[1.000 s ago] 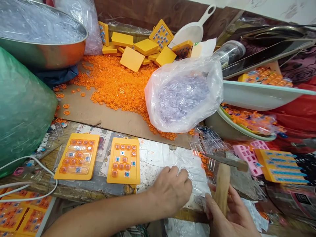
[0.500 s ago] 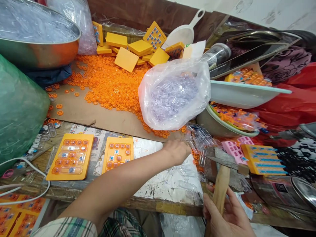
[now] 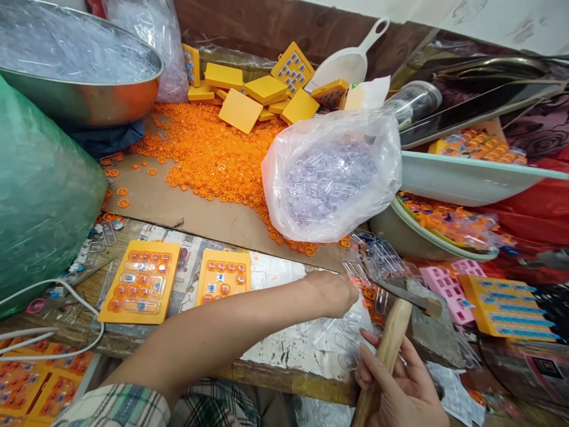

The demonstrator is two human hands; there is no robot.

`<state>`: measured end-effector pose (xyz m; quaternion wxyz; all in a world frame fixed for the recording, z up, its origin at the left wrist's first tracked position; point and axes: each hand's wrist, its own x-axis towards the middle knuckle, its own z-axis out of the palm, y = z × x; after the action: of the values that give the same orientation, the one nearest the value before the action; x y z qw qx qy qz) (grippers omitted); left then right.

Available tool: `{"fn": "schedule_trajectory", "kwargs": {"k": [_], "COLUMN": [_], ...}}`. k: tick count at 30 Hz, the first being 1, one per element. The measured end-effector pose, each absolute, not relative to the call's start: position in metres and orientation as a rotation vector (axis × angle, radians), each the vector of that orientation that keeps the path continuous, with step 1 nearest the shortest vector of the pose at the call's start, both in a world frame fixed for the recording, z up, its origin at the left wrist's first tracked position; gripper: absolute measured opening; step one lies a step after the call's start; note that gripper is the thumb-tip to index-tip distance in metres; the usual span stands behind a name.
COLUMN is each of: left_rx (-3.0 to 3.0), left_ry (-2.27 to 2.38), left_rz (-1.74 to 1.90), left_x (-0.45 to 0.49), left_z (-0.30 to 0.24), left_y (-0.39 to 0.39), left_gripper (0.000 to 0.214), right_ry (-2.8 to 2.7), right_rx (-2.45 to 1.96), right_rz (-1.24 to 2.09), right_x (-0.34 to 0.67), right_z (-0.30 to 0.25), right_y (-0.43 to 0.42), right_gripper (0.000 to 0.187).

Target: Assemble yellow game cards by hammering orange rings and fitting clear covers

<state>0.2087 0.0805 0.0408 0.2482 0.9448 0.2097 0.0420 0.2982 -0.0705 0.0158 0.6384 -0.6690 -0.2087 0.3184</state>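
My left hand [image 3: 331, 292] reaches across the bench to a scatter of clear plastic oblong pieces [image 3: 377, 261]. Its fingers are curled down among them; what they grip is hidden. My right hand [image 3: 402, 388] is closed round the wooden handle of a hammer [image 3: 391, 341], whose metal head [image 3: 409, 293] lies just right of my left hand. Two yellow trays sit to the left: one [image 3: 140, 281] filled with orange and clear caps, the other [image 3: 222, 279] partly hidden by my forearm.
A plastic bag of clear pieces [image 3: 331, 178] stands behind my hands. Loose orange caps [image 3: 208, 157] cover the cardboard, with stacked yellow trays [image 3: 262, 92] behind. A metal bowl [image 3: 84, 95], a green bag [image 3: 40, 196], bowls [image 3: 462, 175] and pink and yellow moulds [image 3: 498, 296] crowd the sides.
My left hand moved from the near bench edge out to the clear pieces at the right and stays there. The hammer handle tilted a little in my right hand.
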Motion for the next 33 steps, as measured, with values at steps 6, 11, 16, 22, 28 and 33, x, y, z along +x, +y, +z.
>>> {"fn": "schedule_trajectory", "kwargs": {"k": [6,11,16,22,28,33], "left_rx": [2.581,2.583,2.53,2.357,1.911,2.053], "left_ry": [0.569,0.668,0.769,0.802,0.743,0.739], "left_rz": [0.03,0.085,0.13,0.318,0.812,0.874], "left_x": [0.203,0.195,0.179,0.155,0.101,0.055], "left_z": [0.046,0.04,0.036,0.047,0.048,0.034], "left_y": [0.073,0.064,0.054,0.038,-0.007,-0.033], "left_gripper": [0.025,0.021,0.026,0.027,0.025,0.026], "right_ry": [-0.477,-0.492,-0.576,-0.566,-0.53,-0.586], "right_rx": [-1.507,-1.492,-1.509,-1.587,-1.612,-1.483], "right_rz": [0.745,0.716,0.608,0.573,0.816,1.159], "right_x": [0.299,0.297,0.286,0.25,0.223,0.201], "right_z": [0.014,0.013,0.015,0.032,0.036,0.024], "right_y": [-0.07,-0.071,-0.072,-0.075,-0.074,-0.073], "right_gripper": [0.063,0.064,0.065,0.069,0.062,0.053]}}
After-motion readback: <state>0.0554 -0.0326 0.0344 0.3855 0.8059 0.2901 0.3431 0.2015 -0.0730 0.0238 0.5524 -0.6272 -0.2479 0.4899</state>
